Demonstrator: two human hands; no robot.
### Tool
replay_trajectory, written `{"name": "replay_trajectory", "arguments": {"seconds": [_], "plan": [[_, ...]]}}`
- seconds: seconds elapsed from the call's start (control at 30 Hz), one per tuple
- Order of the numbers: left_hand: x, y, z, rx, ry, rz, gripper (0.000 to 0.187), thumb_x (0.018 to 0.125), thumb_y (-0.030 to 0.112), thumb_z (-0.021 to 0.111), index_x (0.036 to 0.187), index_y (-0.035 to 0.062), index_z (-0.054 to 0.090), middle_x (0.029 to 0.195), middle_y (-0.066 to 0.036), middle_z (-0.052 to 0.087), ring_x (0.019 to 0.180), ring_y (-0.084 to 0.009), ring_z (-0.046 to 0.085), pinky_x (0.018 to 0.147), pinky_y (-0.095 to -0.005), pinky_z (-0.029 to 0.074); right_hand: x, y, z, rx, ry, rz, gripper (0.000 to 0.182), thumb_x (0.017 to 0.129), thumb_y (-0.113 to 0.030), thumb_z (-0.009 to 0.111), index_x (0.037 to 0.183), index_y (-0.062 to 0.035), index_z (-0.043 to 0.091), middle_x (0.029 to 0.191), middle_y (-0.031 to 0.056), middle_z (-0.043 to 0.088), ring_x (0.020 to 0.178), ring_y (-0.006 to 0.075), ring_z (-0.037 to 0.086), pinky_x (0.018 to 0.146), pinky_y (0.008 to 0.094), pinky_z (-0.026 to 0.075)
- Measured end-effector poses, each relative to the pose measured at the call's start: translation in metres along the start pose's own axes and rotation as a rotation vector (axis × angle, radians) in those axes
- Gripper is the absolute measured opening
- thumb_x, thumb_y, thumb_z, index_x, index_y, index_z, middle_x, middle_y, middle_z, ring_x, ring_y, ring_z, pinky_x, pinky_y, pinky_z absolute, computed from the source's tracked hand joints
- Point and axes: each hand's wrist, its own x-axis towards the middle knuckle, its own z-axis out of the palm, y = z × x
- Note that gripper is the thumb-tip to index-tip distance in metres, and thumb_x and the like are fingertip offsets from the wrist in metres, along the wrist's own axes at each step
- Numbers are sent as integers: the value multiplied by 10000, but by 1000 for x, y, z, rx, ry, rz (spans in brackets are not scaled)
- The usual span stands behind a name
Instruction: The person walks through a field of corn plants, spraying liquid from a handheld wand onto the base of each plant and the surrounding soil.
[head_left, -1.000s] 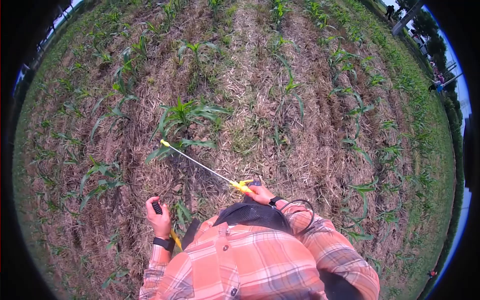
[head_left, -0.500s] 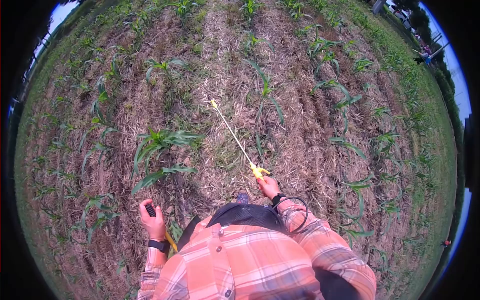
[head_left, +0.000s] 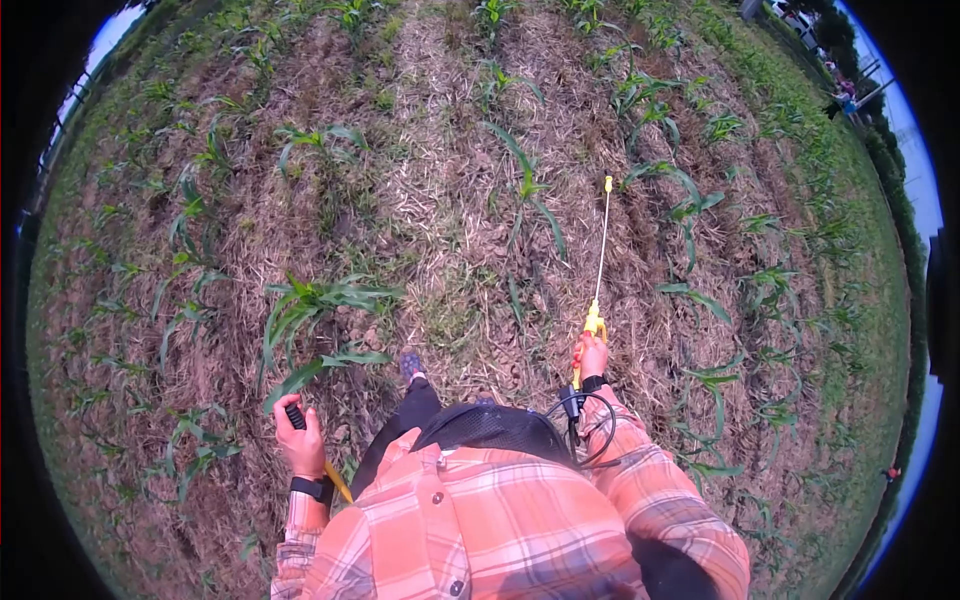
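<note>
My right hand (head_left: 590, 354) is closed round the handle of a yellow sprayer wand (head_left: 601, 255). Its thin lance points forward, and the yellow nozzle tip hangs near a young corn plant (head_left: 688, 205) on the right. A black hose (head_left: 612, 425) loops from the handle past my right wrist. Lower left, my left hand (head_left: 302, 442) grips the black ribbed end of a pump lever (head_left: 296, 416), whose yellow bar (head_left: 338, 484) runs back toward my side. Beyond that hand stands a larger corn plant (head_left: 310, 300) with broad leaves.
Rows of young corn run forward on both sides over straw-littered soil (head_left: 430, 190). My shoe (head_left: 411, 365) stands between the rows, close to the large plant. Far off at the upper right, a person (head_left: 846, 100) is near the field's edge.
The wand has swung from the middle row to the right, with my right hand moving right too. My left foot has come forward. The left hand still holds the lever, nearly in place.
</note>
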Motion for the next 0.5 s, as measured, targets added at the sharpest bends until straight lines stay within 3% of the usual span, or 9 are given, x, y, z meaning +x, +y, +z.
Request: {"name": "replay_trajectory", "arguments": {"seconds": [0.27,0.3,0.5], "plan": [[97,-22,9,-81,-13,82,216,732,-8,525,926,67,466,656,-4,460,530,-81,453,479,-224,377,-21,-8,85,-109,9,29,238,831,-268,485,726,-58,445,528,22,453,347,89,385,278,234,308],[104,-13,5,-166,-18,6,228,733,-1,529,940,67,461,657,-9,465,494,-79,456,453,-227,383,-21,-4,98,-139,-17,41,230,830,-265,481,726,-62,448,523,16,445,349,86,381,283,233,308],[146,-27,-8,-179,-18,-20,253,735,1,530,966,70,454,663,-11,470,490,-75,455,448,-222,381,-37,-5,172,-367,-240,48,216,844,-276,459,743,-86,448,537,-5,450,359,66,376,293,224,297]]}}
